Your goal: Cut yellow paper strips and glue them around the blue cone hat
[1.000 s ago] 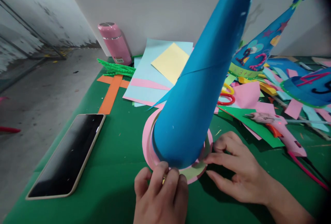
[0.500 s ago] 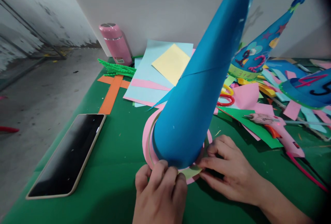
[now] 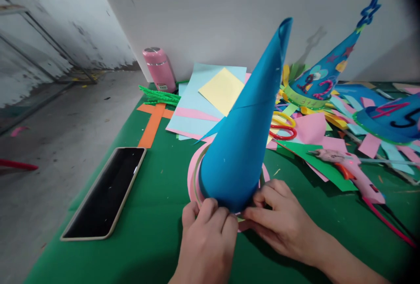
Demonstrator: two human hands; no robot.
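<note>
A tall blue paper cone [image 3: 241, 144] stands tilted to the right on the green tabletop, its tip rolled. Around its base lie a pink paper ring [image 3: 193, 174] and a narrow pale green paper strip [image 3: 241, 219]. With fingers curled, my left hand [image 3: 210, 236] presses the strip against the cone's front lower edge. My right hand [image 3: 278, 220] pinches the same strip at the front right of the base. Both sets of fingertips are partly hidden by the cone and the hands.
At left lies a phone [image 3: 106, 192]. Behind are orange strips [image 3: 152, 126], green pipe cleaners [image 3: 160, 96], a pink bottle [image 3: 159, 70] and paper sheets [image 3: 197, 87]. Toward the right are scissors [image 3: 284, 133], a glue gun [image 3: 354, 170] and decorated cone hats [image 3: 324, 78].
The view has shifted so the cone's whole tip now shows. My right hand has moved slightly inward, closer to my left, and less of the pale green strip is visible between them.
</note>
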